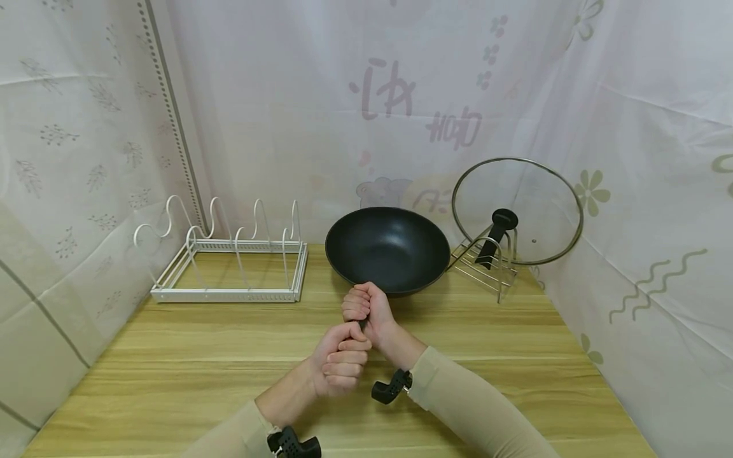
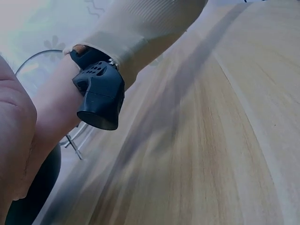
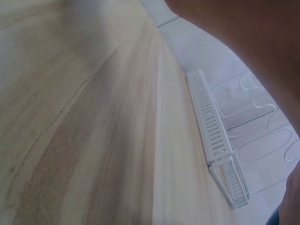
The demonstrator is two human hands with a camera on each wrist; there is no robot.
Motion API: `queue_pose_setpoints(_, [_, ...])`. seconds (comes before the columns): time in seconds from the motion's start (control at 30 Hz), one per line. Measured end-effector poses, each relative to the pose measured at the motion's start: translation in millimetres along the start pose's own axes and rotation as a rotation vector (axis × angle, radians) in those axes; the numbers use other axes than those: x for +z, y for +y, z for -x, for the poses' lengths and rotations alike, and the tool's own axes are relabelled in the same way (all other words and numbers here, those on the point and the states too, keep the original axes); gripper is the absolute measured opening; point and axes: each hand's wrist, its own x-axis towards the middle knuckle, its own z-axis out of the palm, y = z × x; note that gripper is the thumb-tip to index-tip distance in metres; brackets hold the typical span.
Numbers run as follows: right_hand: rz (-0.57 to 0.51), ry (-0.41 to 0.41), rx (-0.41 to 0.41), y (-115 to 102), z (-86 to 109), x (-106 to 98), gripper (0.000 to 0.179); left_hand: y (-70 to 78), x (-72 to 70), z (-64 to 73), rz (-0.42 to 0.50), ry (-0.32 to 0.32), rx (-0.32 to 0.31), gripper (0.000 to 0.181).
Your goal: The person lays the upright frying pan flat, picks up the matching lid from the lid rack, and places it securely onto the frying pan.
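A black wok (image 1: 389, 248) is held in front of me, its hollow side facing the head camera. Both hands grip its handle (image 1: 363, 324), which the fingers almost fully cover. My right hand (image 1: 369, 312) holds the upper part, close to the wok's rim. Just below it, my left hand (image 1: 342, 359) wraps the lower end with curled fingers. The left wrist view catches part of the wok's dark side (image 2: 40, 192) behind a hand, along with the right forearm (image 2: 58, 103).
To the left stands a white rack (image 1: 226, 296) with several curved wire dividers. A glass lid (image 1: 538, 210) with a black handle (image 1: 504, 219) leans upright in a small metal wire stand (image 1: 500, 280) at right. Patterned curtains (image 1: 286, 127) enclose the wooden table (image 1: 229, 369).
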Motion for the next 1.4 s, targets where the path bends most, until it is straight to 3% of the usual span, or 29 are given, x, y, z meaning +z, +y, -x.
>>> queue_pose_setpoints(0.57, [0.049, 0.049, -0.029, -0.8, -1.7, -7.3, 0.053, 0.3, -8.3, 0.6, 0.003, 0.031, -0.001, 0.042])
queue_pose_setpoints(1.1, [0.029, 0.065, -0.022, -1.0, -1.4, -12.4, 0.053, -0.3, -14.8, 1.1, 0.014, 0.051, -0.001, 0.042])
queue_pose_setpoints(1.4, [0.008, 0.071, -0.019, -2.3, 0.4, -17.3, 0.053, -1.6, -16.8, -0.4, 0.029, 0.025, -0.01, 0.042])
